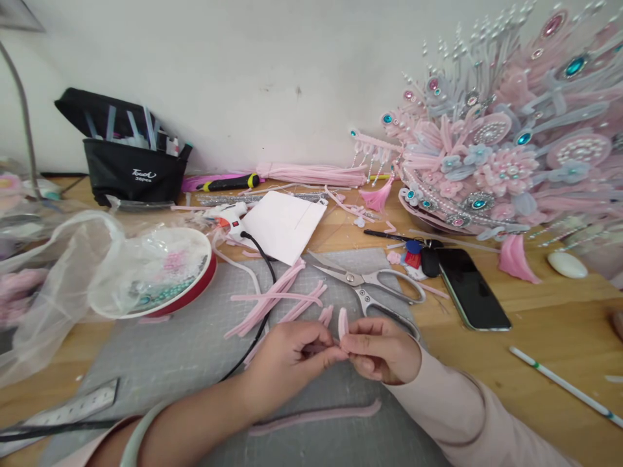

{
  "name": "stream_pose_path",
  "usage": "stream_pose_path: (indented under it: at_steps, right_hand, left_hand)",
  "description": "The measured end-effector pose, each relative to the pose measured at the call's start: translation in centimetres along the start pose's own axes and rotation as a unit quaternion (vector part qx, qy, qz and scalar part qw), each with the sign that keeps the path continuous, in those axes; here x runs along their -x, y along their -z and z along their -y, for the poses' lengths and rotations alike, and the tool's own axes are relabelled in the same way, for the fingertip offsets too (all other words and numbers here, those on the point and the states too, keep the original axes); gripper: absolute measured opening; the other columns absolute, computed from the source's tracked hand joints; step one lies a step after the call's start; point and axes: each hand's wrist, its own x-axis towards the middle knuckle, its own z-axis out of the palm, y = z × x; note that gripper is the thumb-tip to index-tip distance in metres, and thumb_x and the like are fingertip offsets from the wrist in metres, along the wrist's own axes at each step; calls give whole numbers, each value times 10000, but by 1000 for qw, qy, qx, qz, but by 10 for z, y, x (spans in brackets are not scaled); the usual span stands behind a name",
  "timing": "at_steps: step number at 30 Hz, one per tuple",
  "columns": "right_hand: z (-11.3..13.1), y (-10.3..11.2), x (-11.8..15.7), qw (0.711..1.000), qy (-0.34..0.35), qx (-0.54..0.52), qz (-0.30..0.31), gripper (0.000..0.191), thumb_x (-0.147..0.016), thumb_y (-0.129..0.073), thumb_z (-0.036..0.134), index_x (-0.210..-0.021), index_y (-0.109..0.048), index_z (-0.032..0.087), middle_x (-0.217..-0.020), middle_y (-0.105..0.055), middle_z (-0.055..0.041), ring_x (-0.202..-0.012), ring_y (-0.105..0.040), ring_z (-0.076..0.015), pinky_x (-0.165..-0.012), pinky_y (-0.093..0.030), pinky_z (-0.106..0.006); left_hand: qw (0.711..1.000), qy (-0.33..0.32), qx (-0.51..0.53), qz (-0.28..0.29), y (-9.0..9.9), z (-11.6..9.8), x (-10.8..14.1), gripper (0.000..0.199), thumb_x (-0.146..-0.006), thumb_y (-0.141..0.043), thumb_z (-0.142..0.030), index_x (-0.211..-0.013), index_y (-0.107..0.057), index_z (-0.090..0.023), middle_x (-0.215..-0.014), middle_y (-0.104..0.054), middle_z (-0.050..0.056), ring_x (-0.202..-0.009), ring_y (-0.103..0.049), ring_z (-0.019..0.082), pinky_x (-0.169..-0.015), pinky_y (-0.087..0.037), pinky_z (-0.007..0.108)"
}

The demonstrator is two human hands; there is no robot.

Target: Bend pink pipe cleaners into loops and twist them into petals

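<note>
A short folded piece of pink pipe cleaner stands up from the pinched fingers of my right hand. My left hand is closed too, its fingertips meeting those of my right hand at the base of the strip. Whatever the left fingers grip is mostly hidden. Just beyond my hands, several loose pink strips lie crossed on the grey cutting mat. Open-bladed silver scissors rest behind my right hand. One more pink strip lies on the mat nearer to me.
A red-rimmed bowl of beads under plastic stands left. A glue gun, white card and black pouch are behind. At right are a phone, a white pen and a large decorated pink headdress. A black cable crosses the mat.
</note>
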Motion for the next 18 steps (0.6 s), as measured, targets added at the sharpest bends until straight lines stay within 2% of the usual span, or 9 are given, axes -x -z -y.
stream_pose_path:
  at_steps: [5, 8, 9, 11, 14, 16, 18]
  right_hand:
    - [2, 2, 0, 997, -41, -26, 56, 313, -434, -806, 301, -476, -582, 87, -282, -442, 55, -221, -308, -4, -233, -149, -122]
    - [-4, 3, 0, 997, -27, -23, 71, 318, -491, -783, 341, -507, -574, 102, -300, -441, 60, -233, -307, -11, -241, -182, -127]
    - [-6, 2, 1, 997, 2, -15, 70, 311, -526, -765, 359, -536, -578, 111, -322, -455, 58, -250, -331, -19, -254, -219, -131]
    - [-10, -1, 3, 993, 103, 25, 56, 261, -610, -719, 360, -623, -605, 126, -436, -520, 35, -337, -433, -44, -327, -332, -153]
    - [-10, -6, 7, 956, 257, 130, 48, 140, -698, -660, 283, -732, -644, 149, -699, -553, -11, -558, -559, -97, -542, -464, -244]
    - [-8, -7, 9, 932, 306, 187, 45, 118, -724, -630, 275, -733, -646, 159, -762, -537, -27, -662, -576, -139, -633, -474, -298]
    - [-5, -6, 10, 909, 343, 235, 7, 121, -747, -597, 281, -730, -628, 165, -763, -545, -37, -718, -564, -158, -658, -467, -306]
  left_hand:
    - [998, -45, -42, -15, 0, 3, 1, 319, -729, -575, -407, -566, -537, -136, -491, -447, -46, -470, -369, 69, -456, -269, 178]
    - [1000, -25, -6, -8, 1, 3, 0, 323, -733, -566, -416, -573, -537, -137, -497, -457, -43, -474, -373, 70, -450, -277, 173]
    - [1000, -17, 20, -3, 1, 3, 0, 331, -743, -550, -422, -575, -533, -138, -496, -459, -42, -474, -376, 71, -448, -284, 171]
    - [996, -8, 84, 16, 1, 3, -1, 355, -770, -503, -441, -583, -527, -141, -496, -464, -39, -471, -390, 72, -450, -307, 169]
    - [984, 1, 168, 58, 0, 3, -1, 371, -790, -454, -464, -626, -538, -143, -510, -495, -29, -469, -437, 79, -462, -356, 174]
    - [983, -1, 170, 69, 1, 3, -1, 343, -794, -465, -441, -647, -553, -144, -532, -524, -19, -495, -473, 89, -491, -384, 182]
    - [991, -19, 119, 53, 2, 2, -1, 269, -794, -497, -382, -678, -570, -151, -592, -570, -7, -565, -513, 104, -550, -403, 193]
